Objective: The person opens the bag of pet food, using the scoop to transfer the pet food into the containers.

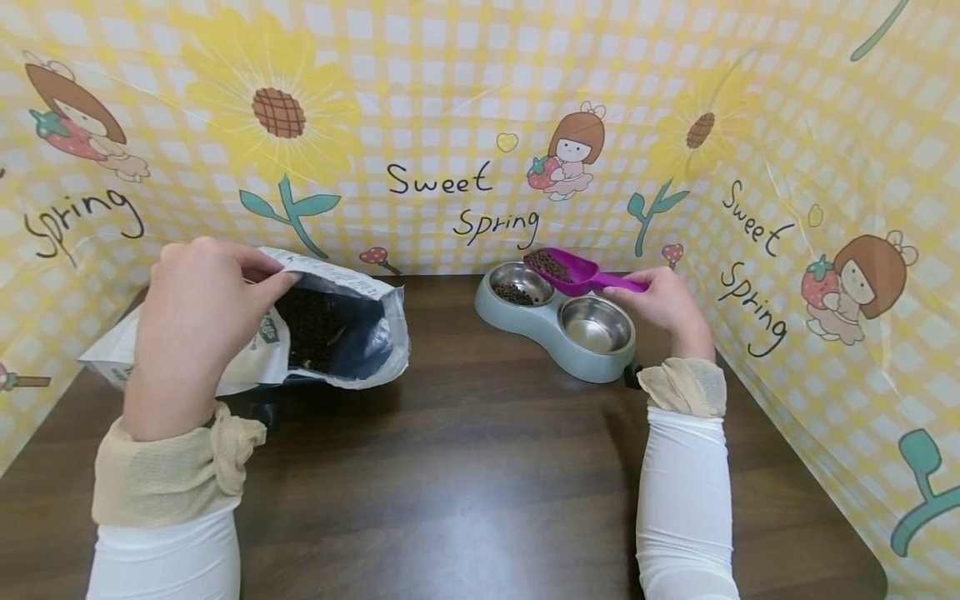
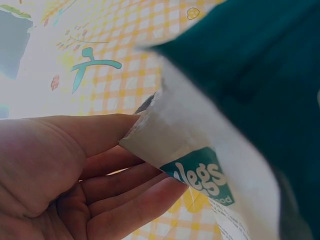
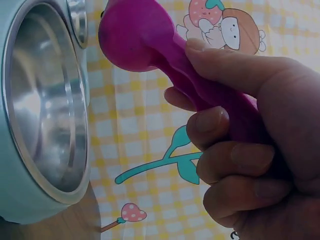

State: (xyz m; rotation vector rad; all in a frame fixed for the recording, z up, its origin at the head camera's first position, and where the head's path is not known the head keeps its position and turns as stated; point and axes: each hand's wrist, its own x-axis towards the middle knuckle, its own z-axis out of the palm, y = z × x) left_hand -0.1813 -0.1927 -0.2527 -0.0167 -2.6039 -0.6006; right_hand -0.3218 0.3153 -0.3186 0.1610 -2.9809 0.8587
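On the left, the white bag [image 1: 330, 277] is partly covered by the left hand [image 1: 202, 325], its open edge being pinched between thumb and fingers; its inside is too dark to be read clearly, and its lettering is cut off. Near the right wall, one steel cup of the pale blue bowl [image 1: 536, 321] is partly hidden by the purple scoop [image 1: 581, 271], which, heaped with brown kibble [image 1: 546, 265], is held at the bowl's far side by the right hand [image 1: 660, 300], fingers curled round the handle.
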